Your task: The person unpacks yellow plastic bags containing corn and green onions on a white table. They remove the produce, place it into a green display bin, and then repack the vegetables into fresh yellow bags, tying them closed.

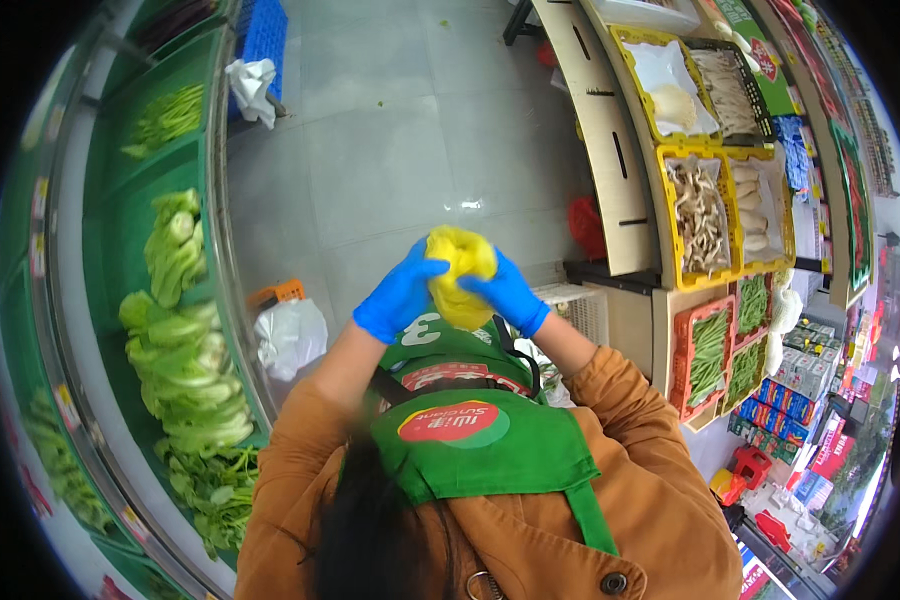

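Both of my hands wear blue gloves and grip one crumpled yellow cloth (461, 274) in front of my green apron (487, 427). My left hand (401, 292) presses its thumb across the cloth's left side. From the right, my right hand (506, 292) holds it with the thumb laid over the front. The fingers behind the cloth are hidden. Under the hands hangs the lower part of the apron, which bears printing.
On the left, a green display shelf (112, 225) holds leafy lettuce (187, 375). To the right stand yellow crates of mushrooms (696, 217) and a red crate of green beans (709, 356). A white plastic bag (291, 337) sits by the left shelf on the grey tiled floor (375, 165).
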Available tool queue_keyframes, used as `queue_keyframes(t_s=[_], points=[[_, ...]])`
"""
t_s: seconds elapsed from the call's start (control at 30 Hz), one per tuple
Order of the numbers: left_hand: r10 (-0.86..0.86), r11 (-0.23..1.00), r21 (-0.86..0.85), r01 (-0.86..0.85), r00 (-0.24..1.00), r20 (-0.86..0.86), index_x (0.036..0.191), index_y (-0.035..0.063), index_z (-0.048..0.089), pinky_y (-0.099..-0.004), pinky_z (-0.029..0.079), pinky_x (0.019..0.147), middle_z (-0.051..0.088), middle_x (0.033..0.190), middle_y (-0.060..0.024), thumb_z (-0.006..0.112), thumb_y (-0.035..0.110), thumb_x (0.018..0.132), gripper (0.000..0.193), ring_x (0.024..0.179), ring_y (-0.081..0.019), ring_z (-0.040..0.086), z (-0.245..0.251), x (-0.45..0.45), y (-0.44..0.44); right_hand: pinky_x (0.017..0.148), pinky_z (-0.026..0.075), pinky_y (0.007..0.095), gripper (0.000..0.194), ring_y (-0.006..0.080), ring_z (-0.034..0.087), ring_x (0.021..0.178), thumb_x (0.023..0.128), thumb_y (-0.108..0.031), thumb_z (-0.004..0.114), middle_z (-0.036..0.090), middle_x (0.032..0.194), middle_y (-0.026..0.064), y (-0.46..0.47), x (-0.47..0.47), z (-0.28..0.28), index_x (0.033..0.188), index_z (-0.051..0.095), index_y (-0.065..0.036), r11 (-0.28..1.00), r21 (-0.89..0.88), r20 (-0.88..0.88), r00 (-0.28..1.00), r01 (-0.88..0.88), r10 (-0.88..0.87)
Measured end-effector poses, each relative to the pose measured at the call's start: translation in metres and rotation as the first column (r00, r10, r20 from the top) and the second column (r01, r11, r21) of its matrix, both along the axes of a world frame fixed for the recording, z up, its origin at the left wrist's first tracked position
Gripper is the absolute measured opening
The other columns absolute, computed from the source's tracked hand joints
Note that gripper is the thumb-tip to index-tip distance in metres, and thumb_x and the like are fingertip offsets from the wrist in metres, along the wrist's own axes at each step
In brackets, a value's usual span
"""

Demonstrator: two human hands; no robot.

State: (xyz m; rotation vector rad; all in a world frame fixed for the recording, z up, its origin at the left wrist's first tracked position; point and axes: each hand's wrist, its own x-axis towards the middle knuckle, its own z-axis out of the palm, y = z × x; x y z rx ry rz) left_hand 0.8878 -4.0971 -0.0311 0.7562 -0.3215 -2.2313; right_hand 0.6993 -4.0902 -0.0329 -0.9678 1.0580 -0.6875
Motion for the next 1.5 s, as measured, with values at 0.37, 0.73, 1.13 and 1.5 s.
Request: queue_keyframes(t_s=[0.37,0.73,1.13,1.5], points=[[0.112,0.796,-0.474,0.377,0.677,0.728,0.140,0.0098,0.025,-0.0385,0.041,0.098,0.043,0.128,-0.0136,0.083,0.014,0.062,0.097,0.117,-0.0286,0.047,-0.101,-0.007,-0.228,0.095,0.045,0.0502,0.045,0.0323,0.052,0.116,0.096,-0.034,0.040,0.050,0.129,0.0147,-0.217,0.022,-0.087,0.134,0.040,-0.010,0.480,0.877,0.312,0.794,-0.029,-0.522],[-0.110,0.672,-0.322,0.667,0.520,0.847,0.120,0.0068,0.052,-0.0369,0.045,0.089,0.055,0.114,-0.0150,0.073,0.007,0.070,0.054,0.104,-0.0284,0.055,-0.313,-0.058,-0.394,0.094,0.049,0.0454,0.056,0.0282,0.056,0.112,0.087,-0.008,0.059,0.051,0.127,0.0143,-0.322,-0.051,-0.334,0.137,0.035,-0.009,0.432,0.889,0.190,0.735,0.153,-0.651],[-0.065,0.864,-0.067,0.499,0.244,0.968,0.138,0.0083,0.040,-0.0403,0.034,0.103,0.040,0.142,-0.0079,0.053,0.005,0.088,0.052,0.128,-0.0290,0.037,-0.584,0.012,-0.481,0.082,0.054,0.0472,0.105,0.0336,0.053,0.112,0.081,-0.001,0.065,0.041,0.133,0.0184,-0.254,-0.394,-0.676,0.146,-0.012,-0.029,0.153,0.549,-0.607,0.517,0.822,-0.603],[-0.018,0.845,-0.184,0.502,0.371,0.928,0.134,0.0046,0.047,-0.0354,0.037,0.103,0.047,0.137,-0.0118,0.049,0.011,0.091,0.043,0.124,-0.0261,0.046,-0.678,-0.074,-0.586,0.068,0.053,0.0366,0.030,0.0222,0.063,0.083,0.094,-0.035,0.045,0.065,0.099,0.0056,-0.213,-0.443,-0.824,0.110,0.058,-0.013,-0.047,0.359,-0.483,0.143,0.932,-0.864]])
